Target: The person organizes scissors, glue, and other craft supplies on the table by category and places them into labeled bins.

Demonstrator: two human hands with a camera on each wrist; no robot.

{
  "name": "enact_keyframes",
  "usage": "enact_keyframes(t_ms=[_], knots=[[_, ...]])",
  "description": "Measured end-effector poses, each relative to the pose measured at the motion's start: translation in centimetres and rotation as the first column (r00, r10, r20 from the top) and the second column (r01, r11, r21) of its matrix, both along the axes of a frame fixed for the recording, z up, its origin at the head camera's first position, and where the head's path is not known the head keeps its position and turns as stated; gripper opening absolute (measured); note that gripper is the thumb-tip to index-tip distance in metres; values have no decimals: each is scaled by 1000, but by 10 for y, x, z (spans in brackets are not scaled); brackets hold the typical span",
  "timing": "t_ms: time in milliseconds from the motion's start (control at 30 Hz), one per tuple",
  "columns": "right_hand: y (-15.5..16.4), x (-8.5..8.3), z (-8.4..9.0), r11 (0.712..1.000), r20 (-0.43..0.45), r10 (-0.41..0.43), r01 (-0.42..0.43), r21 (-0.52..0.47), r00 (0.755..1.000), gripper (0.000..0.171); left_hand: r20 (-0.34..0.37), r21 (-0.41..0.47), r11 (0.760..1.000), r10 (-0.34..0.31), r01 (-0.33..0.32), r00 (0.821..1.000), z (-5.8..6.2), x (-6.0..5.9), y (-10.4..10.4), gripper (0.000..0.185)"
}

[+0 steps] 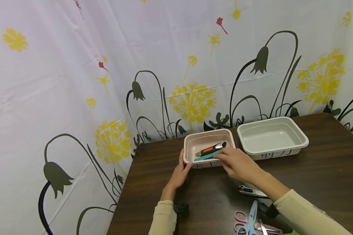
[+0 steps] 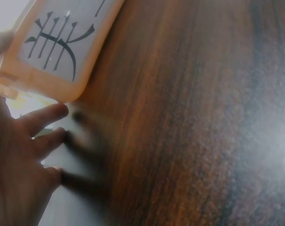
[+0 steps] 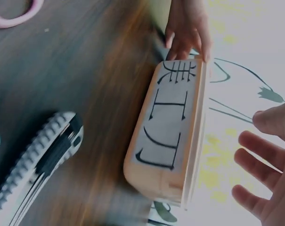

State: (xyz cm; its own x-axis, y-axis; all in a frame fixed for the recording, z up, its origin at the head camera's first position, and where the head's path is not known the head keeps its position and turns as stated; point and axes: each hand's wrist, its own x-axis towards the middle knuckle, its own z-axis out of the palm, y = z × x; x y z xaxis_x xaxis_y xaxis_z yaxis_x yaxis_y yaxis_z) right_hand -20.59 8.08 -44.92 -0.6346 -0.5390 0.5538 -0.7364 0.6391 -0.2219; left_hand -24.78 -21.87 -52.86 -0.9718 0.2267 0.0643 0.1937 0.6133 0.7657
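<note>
Head view, left hand [image 1: 178,174] at pink tray [image 1: 191,144] corner

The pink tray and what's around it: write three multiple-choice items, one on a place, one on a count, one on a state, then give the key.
1. Where does the orange and black utility knife lie?
A. In the pink tray
B. In the white tray
C. On the bare table

2. How many trays stand on the table?
A. One
B. Two
C. Three

3. How is the right hand?
A. Curled round the scissors
B. Fingers loose, over the pink tray's near rim
C. Flat on the table

Key: 1 A, the knife rests inside the pink tray beside a teal tool. 2 B, pink and white trays stand side by side. 3 B, the right wrist view shows spread fingers holding nothing, while the left hand touches the tray's left end.
</note>
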Motion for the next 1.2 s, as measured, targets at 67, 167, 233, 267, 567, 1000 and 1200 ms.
enact_keyframes(t_ms=[67, 167, 233, 267, 567, 1000, 1200], knots=[[8, 7, 0, 1000, 14, 2, -2, -1, 1000, 26, -2, 5, 1000, -4, 4, 1000, 1, 0, 0, 76], [21, 17, -3, 1000, 34, -2, 2, 7, 999, 28, 3, 7, 1000, -7, 7, 1000, 2, 0, 0, 77], [29, 24, -7, 1000, 60, -10, 9, 17, 998, 29, 9, 3, 1000, -4, 4, 1000, 2, 1, 0, 77], [33, 27, -9, 1000, 76, -19, 17, 24, 997, 29, 12, 3, 1000, -2, 2, 1000, 2, 1, 0, 77], [68, 49, -39, 985, 275, -123, 83, 151, 954, 35, 14, -2, 1000, -10, 10, 1000, 2, 0, 1, 77], [87, 68, -64, 987, 354, -90, 37, 154, 931, 38, 6, 13, 1000, -9, 9, 1000, 3, 1, 1, 76], [88, 71, -66, 986, 341, -78, 22, 163, 937, 48, 6, 14, 1000, -4, 4, 1000, 2, 2, 2, 77]])
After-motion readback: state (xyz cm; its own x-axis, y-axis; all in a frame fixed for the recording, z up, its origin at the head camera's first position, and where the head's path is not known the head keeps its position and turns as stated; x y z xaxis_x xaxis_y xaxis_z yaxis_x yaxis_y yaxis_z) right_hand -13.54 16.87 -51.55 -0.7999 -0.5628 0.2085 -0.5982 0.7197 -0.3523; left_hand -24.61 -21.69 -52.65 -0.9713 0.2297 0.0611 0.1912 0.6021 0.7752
